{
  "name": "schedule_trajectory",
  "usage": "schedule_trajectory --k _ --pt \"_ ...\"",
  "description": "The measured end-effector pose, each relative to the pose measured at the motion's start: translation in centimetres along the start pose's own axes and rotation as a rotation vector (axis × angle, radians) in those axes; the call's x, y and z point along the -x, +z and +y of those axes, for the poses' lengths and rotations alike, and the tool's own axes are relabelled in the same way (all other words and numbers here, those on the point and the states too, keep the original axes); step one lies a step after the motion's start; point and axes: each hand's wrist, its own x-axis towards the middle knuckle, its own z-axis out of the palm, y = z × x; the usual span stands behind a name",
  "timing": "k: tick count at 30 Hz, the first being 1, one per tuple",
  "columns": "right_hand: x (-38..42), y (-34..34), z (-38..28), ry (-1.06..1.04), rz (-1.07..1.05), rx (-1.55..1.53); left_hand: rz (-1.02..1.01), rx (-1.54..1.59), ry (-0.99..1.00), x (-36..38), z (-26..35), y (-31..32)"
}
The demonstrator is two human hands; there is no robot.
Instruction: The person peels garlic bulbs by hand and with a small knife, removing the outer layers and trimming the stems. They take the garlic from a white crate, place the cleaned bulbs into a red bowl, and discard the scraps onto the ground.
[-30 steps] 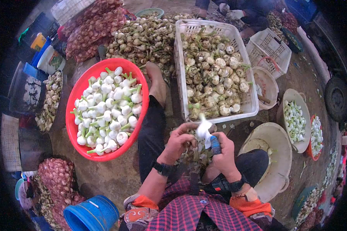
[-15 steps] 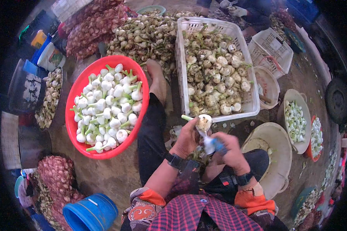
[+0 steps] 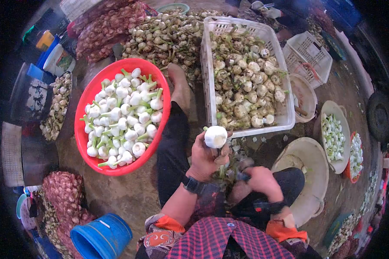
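Observation:
My left hand [image 3: 207,159] is closed around a garlic bulb [image 3: 215,137], holding it up in front of the white crate. The bulb shows a clean white skin, with a tan root patch facing right. Lower and to the right, my right hand [image 3: 266,181] is smeared by motion, its fingers wrapped round a blue-handled knife [image 3: 243,176] whose blade is blurred. The white crate [image 3: 255,131] beyond holds dirty, untrimmed garlic bulbs [image 3: 248,82]. On the left, a red basin [image 3: 79,142] is full of white, cleaned garlic bulbs [image 3: 123,116].
A heap of dirty garlic [image 3: 164,39] and red net sacks [image 3: 108,30] lie at the back. A cream tub [image 3: 322,185] stands by my right knee, a blue bucket [image 3: 101,237] at lower left. Another person's gloved hand [image 3: 272,13] shows at the top.
The bulb has turned in my left hand and now shows whiter skin. My right hand and the knife have swung down, away from the bulb.

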Motion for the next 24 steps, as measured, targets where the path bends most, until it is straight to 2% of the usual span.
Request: schedule_trajectory --k 1,2,3,4,5,7,8,9,11,14,17,18,19,21,22,24 --pt "-0.2 0.3 -1.6 0.097 -0.106 0.497 0.025 -0.037 -0.009 0.0 -0.2 0.2" --pt "-0.5 -1.0 -3.3 0.207 -0.025 0.349 0.045 -0.075 -0.011 0.0 -0.2 0.4" --pt "-0.9 -1.7 -3.6 0.085 0.159 0.160 0.069 -0.111 -0.008 0.0 -0.3 0.4" --pt "-1.1 -2.0 -3.8 -0.036 0.335 -0.039 -0.198 -0.037 -0.058 0.0 -0.1 0.2" --pt "-1.3 -2.3 -4.3 -0.155 0.512 -0.245 0.016 -0.132 -0.009 0.2 -0.5 0.0" --pt "-1.7 -3.1 -6.6 -0.285 0.483 -0.407 0.424 -0.320 0.091 0.0 -1.9 0.6" --pt "-1.9 -3.4 -7.6 -0.348 0.466 -0.481 0.415 -0.399 0.045 -0.4 -2.6 -0.6" --pt "-2.3 -3.5 -7.9 -0.360 0.343 -0.399 0.356 -0.561 0.063 -0.6 -3.5 -1.9" --pt "-3.3 -1.8 -7.0 -0.437 0.473 -0.207 0.332 -0.738 0.176 -0.3 -4.3 -3.3" --pt "-2.5 -1.1 -5.3 -0.345 0.412 -0.451 0.585 -0.512 0.093 0.9 -2.7 -1.6" --pt "-1.2 -1.0 -3.7 -0.298 0.299 -0.535 0.574 -0.610 0.174 0.8 -1.8 -3.6" --pt "-0.8 -1.2 -3.3 -0.187 0.359 -0.610 0.630 -0.672 0.193 0.8 -2.1 -4.0" --pt "-0.6 -1.4 -2.0 -0.155 0.446 -0.632 0.576 -1.065 0.218 0.8 -2.2 -4.3" --pt "-0.8 -2.9 -1.2 0.012 0.597 -1.086 0.410 -1.844 0.251 0.9 -2.9 -5.4" --pt "-0.9 -4.0 -0.5 0.012 0.627 -1.094 0.243 -2.182 0.058 1.1 -3.2 -4.3" --pt "-1.3 -5.6 -0.2 0.007 0.689 -1.129 0.100 -2.578 0.240 2.6 -4.8 -5.1"
